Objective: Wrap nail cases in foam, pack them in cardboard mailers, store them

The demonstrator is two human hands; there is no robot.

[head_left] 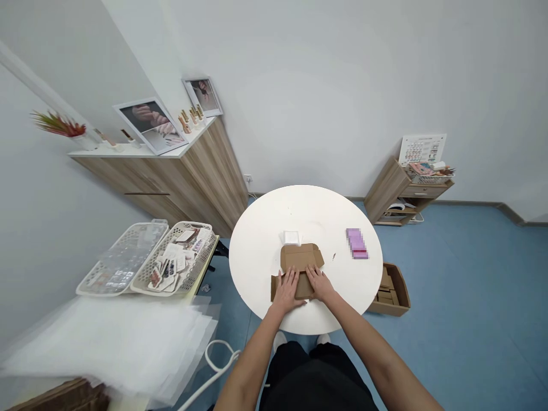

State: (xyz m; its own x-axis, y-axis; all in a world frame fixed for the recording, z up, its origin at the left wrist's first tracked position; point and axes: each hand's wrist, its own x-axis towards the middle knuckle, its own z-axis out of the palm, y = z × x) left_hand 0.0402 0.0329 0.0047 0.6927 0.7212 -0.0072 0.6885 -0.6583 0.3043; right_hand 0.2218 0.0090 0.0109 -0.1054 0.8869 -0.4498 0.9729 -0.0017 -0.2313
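Observation:
A brown cardboard mailer box point(302, 257), partly unfolded, lies near the front of the round white table point(261, 240). Its rounded lid flap points away from me. Over the left part of the cardboard rests my left hand point(286, 290), fingers stretched out and thumb spread. My right hand point(319, 282) presses on the right part with its fingers extended along the fold. Both palms face down, and neither hand grips anything. Just behind the lid flap sits a small white square packet point(291, 238). A blurred purple item point(357, 244) lies on the table's right side.
An open cardboard box point(400, 294) holding folded cardboard stands on the floor to the right. To the left are a white basket of small packets point(182, 260), another basket with clear plastic point(124, 260) and a stack of translucent sheets point(111, 342). Wooden cabinets line the wall.

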